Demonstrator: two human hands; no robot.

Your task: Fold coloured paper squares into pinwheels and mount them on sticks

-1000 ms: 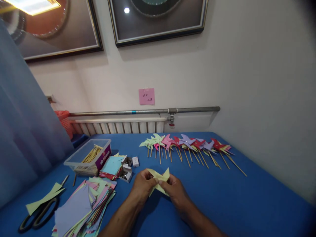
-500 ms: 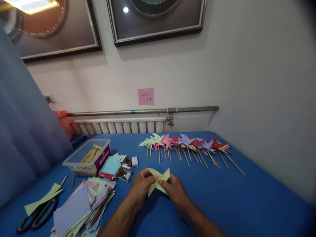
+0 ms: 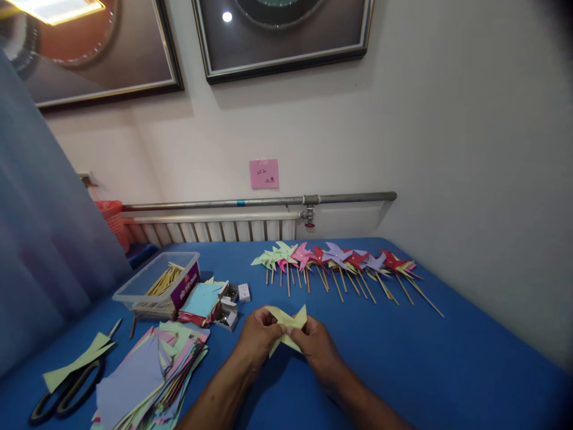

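Both hands meet low over the blue cloth-covered table [image 3: 403, 352]. The left hand [image 3: 258, 337] and right hand [image 3: 316, 346] each pinch a pale yellow folded paper pinwheel blade [image 3: 286, 325] between them, the grip of each closed on the paper; the fingertips hide its centre. Beyond the grip lies a row of coloured paper pinwheels on wooden sticks [image 3: 340, 266]. Left of the grip sits a stack of coloured paper squares [image 3: 147, 376]; black-handled scissors [image 3: 62, 397] lie further left, partly covered by a paper scrap.

- Bare blue surface [image 3: 403, 358] lies open to the right
- Paper stack [image 3: 147, 376], scissors [image 3: 62, 394] and what looks like a stick box [image 3: 156, 286] crowd the left
- Pinwheel row [image 3: 340, 266] bars the far side
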